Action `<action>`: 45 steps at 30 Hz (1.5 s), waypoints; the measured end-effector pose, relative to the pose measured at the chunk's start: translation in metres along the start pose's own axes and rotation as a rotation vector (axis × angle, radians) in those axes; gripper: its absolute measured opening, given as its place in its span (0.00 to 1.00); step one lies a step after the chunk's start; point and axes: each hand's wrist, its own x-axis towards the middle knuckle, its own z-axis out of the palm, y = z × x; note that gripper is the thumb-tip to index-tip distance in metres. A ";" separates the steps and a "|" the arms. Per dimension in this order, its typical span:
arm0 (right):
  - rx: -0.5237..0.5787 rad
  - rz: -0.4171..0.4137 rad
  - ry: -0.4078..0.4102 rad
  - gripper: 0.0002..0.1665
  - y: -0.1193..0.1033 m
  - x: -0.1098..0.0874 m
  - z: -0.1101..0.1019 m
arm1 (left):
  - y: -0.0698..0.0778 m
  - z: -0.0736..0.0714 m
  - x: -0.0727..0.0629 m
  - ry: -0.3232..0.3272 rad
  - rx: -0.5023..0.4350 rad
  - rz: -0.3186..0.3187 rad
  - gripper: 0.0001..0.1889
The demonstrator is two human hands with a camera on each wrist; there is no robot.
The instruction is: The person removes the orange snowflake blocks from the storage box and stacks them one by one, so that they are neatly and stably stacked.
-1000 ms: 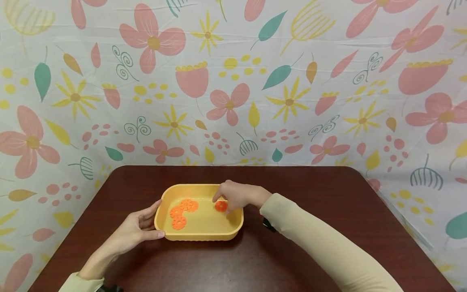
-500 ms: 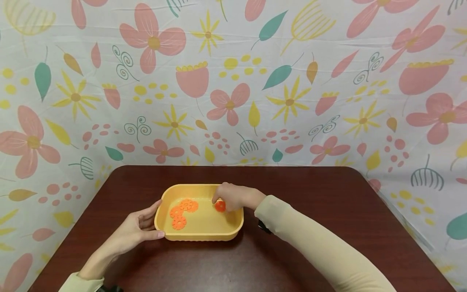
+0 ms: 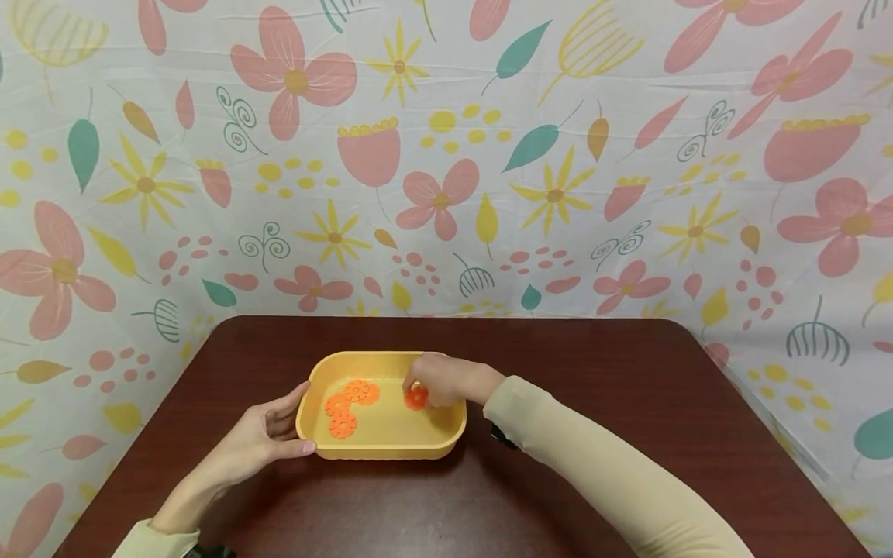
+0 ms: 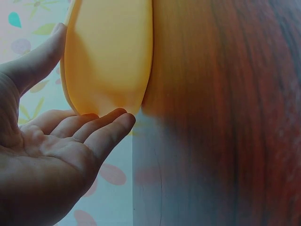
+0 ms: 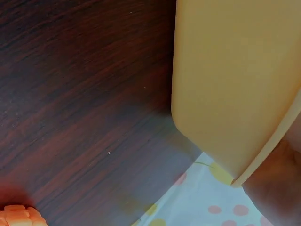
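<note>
A yellow plastic tray [image 3: 380,452] with rounded corners stands on the table. My left hand [image 3: 251,438] holds its left end, thumb at the front corner and fingers along the side; the left wrist view shows this hand [image 4: 61,136] against the tray wall [image 4: 110,56]. Reaching over the right rim, my right hand [image 3: 446,378] pinches an orange flower-shaped disc [image 3: 416,398] inside the tray; its fingertips are partly hidden. Several more orange flower-shaped discs [image 3: 343,424] lie at the tray's left, some overlapping. In the right wrist view the tray's outer wall [image 5: 230,84] hides most of the hand.
The dark reddish-brown wooden table [image 3: 593,364] extends around the tray. Behind it hangs a white cloth [image 3: 446,256] with flower and leaf prints. An orange lobed thing [image 5: 21,216] sits at the lower left corner of the right wrist view, cut off by the frame.
My right hand has moved slightly left and lower into the tray, and the orange disc at its fingers has shifted left with it. The left hand and the tray stay put.
</note>
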 end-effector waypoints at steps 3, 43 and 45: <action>0.050 -0.030 0.009 0.21 0.001 0.001 0.002 | -0.001 0.000 0.000 -0.001 -0.001 0.001 0.52; 0.296 -0.134 0.046 0.22 -0.002 0.007 0.013 | 0.003 0.000 -0.001 -0.006 0.002 0.006 0.51; 0.299 -0.148 0.040 0.23 -0.001 0.007 0.012 | 0.004 0.000 -0.001 -0.003 -0.003 0.010 0.51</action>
